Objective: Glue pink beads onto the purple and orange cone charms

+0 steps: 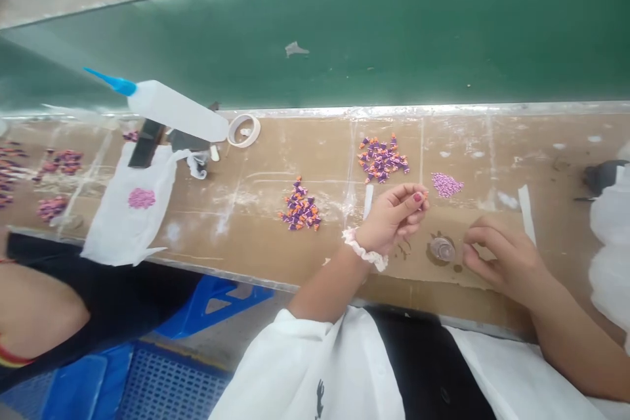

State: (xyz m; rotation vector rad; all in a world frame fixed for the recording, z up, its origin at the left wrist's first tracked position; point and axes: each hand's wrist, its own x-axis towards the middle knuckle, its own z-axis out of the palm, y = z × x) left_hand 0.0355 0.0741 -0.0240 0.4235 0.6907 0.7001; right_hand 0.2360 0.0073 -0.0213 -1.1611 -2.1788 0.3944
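"Start at the far left of the tan bench: what's there?"

"A co-worker's forearm at the near edge, then clusters of purple-and-pink clay pieces, and a white plastic sheet with pink beads on it. Above that lie a squeeze bottle with a blue nozzle and a roll of tape."

"Moving right?"

"Two heaps of orange-and-purple clay pieces, then the left hand, a white scrunchie on its wrist. Thumb and fingertips are pinched together above the bench, but I can't tell if anything tiny sits between them."

"And the small clear disc?"

"On a brown smear on the bench, between the hands, just below the lilac beads."

"The right hand?"

"Fingers loosely curled just beside the disc, not touching it, and I can't tell if they hold anything. Past it stands a white strip, then a white plastic bag"
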